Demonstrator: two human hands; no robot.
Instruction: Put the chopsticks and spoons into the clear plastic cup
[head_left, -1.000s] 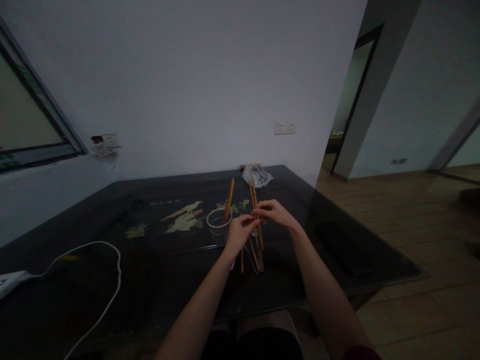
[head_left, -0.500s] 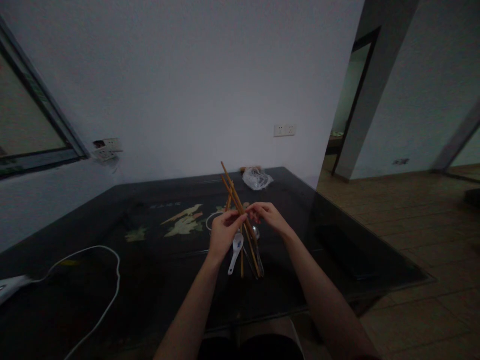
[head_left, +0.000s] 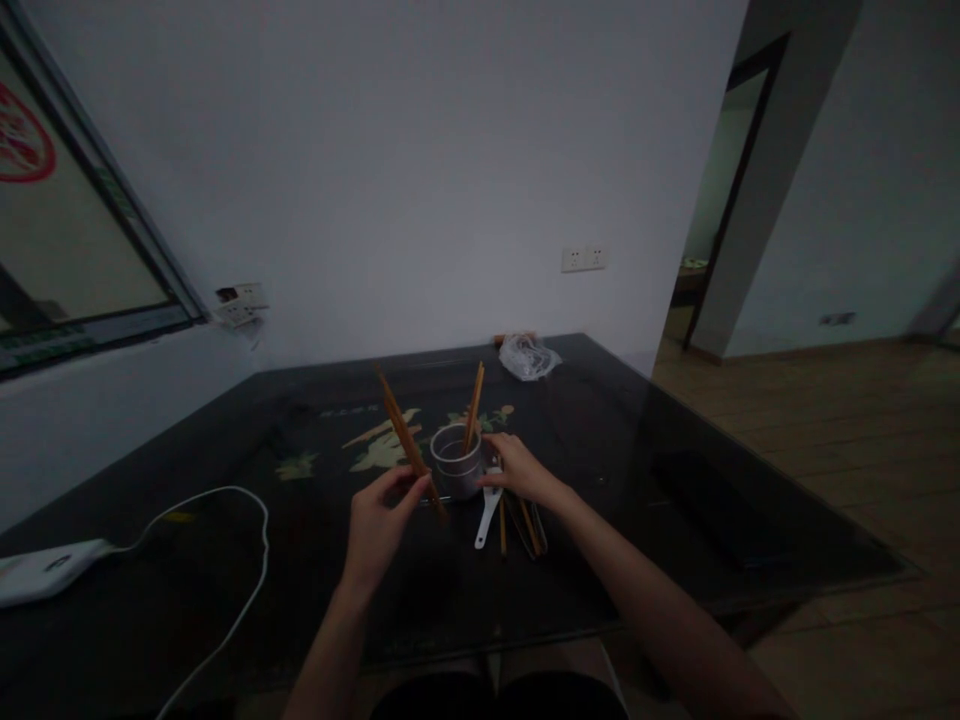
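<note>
My left hand [head_left: 381, 515] pinches a small bundle of wooden chopsticks [head_left: 402, 428], tilted with their upper ends leaning left, just left of a grey cup [head_left: 456, 478]. The cup stands upright on the table, and a few other chopsticks [head_left: 474, 405] lean inside it. Around the cup's right side my right hand [head_left: 521, 470] is closed, thumb in front and fingers behind. A white soup spoon [head_left: 488, 515] lies in front of the cup. Beside it, partly under my right hand, are more chopsticks [head_left: 529, 528] and what looks like metal cutlery.
The dark glossy table [head_left: 600, 590] bears a crumpled clear plastic bag [head_left: 527, 357] at the back. A white device [head_left: 52, 572] with a cable [head_left: 264, 540] lies at left, a dark flat object [head_left: 720, 510] at right. A wall [head_left: 420, 200] rises behind.
Both hands were together over the chopsticks; now they are apart. My left hand has carried the bundle left, and my right hand has taken hold of the cup, which now shows.
</note>
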